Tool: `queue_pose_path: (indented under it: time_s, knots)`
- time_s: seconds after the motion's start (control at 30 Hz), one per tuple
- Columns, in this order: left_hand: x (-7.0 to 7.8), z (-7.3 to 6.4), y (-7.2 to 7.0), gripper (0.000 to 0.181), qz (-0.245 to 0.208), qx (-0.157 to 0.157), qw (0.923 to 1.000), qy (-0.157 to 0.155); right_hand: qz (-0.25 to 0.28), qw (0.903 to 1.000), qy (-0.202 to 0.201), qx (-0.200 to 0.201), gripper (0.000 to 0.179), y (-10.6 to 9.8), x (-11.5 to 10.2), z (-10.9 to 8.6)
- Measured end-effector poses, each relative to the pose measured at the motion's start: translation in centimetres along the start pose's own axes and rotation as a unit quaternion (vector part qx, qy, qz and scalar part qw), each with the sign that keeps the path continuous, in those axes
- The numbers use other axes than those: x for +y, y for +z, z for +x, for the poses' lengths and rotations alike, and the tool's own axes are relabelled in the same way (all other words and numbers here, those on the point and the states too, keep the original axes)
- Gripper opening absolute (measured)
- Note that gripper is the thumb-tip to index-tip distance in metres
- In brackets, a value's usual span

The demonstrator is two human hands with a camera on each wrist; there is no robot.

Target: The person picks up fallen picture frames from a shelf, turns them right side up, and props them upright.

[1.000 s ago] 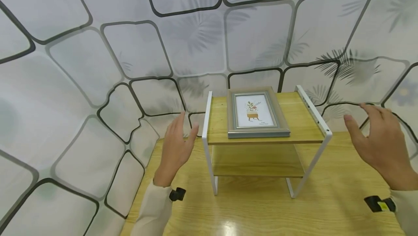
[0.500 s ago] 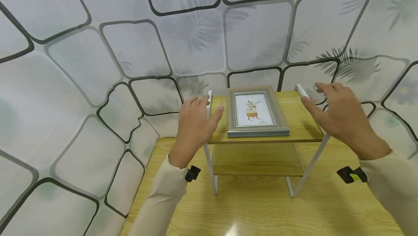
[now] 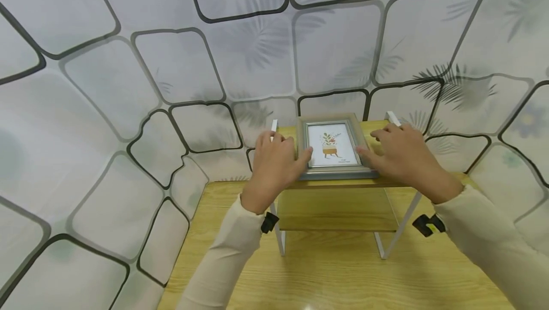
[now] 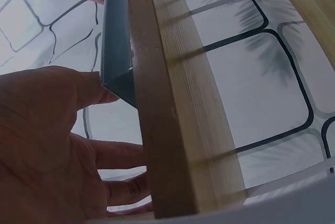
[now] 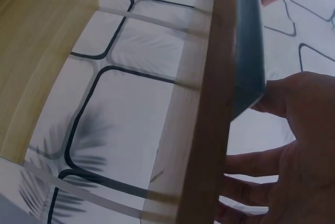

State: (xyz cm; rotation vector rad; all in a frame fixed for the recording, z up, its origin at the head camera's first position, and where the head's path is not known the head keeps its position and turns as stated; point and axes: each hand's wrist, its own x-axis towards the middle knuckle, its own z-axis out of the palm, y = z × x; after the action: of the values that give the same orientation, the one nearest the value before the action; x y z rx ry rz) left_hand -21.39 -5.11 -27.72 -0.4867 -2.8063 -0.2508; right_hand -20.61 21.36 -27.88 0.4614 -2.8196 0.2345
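A picture frame [image 3: 339, 175] with a silver-beige border lies face up on the top board [image 3: 377, 126] of a small white-legged side table. Its print shows a potted plant. My left hand [image 3: 276, 167] is at its left side, thumb over the border and fingers on the board beside it. At the right side, my right hand [image 3: 401, 157] mirrors this, thumb on the border. In the left wrist view, the left thumb meets the frame's corner [image 4: 118, 41]. From below, the right wrist view shows the right thumb at the opposite corner [image 5: 248, 56]. Neither hand is plainly closed round the frame.
The table has a lower wooden shelf [image 3: 339, 212] and white metal side legs [image 3: 409, 214]. It stands on a wood-patterned floor [image 3: 326, 272]. A patterned fabric wall [image 3: 266, 57] rises close behind and along the left.
Both hands have come inward from either side of the table to the frame's left and right edges. The frame and table stay where they were.
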Motion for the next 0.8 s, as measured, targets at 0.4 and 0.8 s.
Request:
queue_pose_path:
  time_s: [0.4,0.8]
  knots:
    - [0.43,0.47,0.57,0.055,-0.009,-0.029,0.9995,-0.01,0.019,0.9998,-0.005,-0.005,0.05,0.65,-0.85,0.32]
    - [0.31,0.98,0.51,0.048,0.006,-0.016,0.9998,0.004,0.067,0.9977,0.006,0.005,0.04,0.75,-0.87,0.51]
